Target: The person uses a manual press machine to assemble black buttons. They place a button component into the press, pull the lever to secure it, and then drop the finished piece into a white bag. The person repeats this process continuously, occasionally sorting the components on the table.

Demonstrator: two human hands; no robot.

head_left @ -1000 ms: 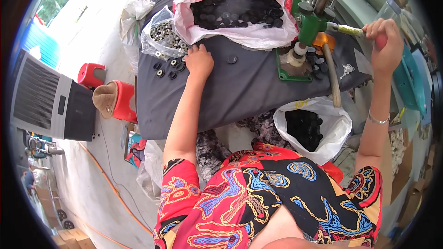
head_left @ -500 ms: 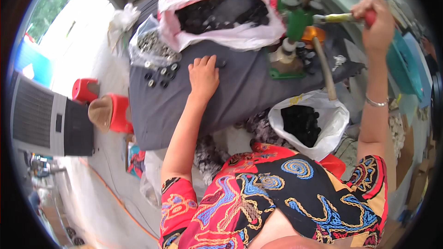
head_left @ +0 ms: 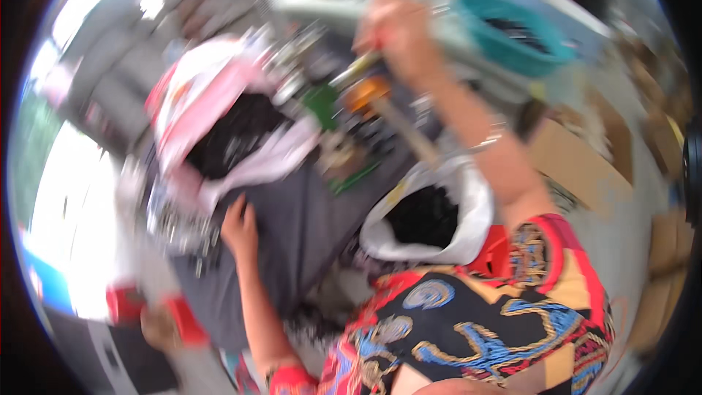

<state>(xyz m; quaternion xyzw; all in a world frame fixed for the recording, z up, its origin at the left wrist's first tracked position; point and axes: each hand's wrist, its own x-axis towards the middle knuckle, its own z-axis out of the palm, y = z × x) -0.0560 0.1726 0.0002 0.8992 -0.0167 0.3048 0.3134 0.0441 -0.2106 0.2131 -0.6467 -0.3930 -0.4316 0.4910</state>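
My right hand (head_left: pixel 401 36) is wrapped round the red knob at the end of the lever (head_left: pixel 356 71) of a green hand press (head_left: pixel 319 106). The press stands on a grey cloth-covered table (head_left: pixel 292 212), its green base near the right edge. Beside the pink-and-white sack (head_left: pixel 281 152) of black pieces, my left hand (head_left: pixel 240 232) rests on the cloth. Its fingers are stretched and partly apart, with nothing seen in them, though motion blurs them. Close to it lie a clear bag (head_left: pixel 175 219) of small metal parts and several small dark pieces (head_left: pixel 207 257).
An orange dish (head_left: pixel 367 93) sits behind the press. At the table's front edge hangs a white sack (head_left: pixel 474 212) of black pieces. A teal basin (head_left: pixel 475 18) stands back right, cardboard (head_left: pixel 578 164) lies at right, and red stools (head_left: pixel 186 320) stand at left.
The view has swung to the right and blurred, so the table appears turned and further left. My right hand still grips the lever knob. The left hand stays on the cloth.
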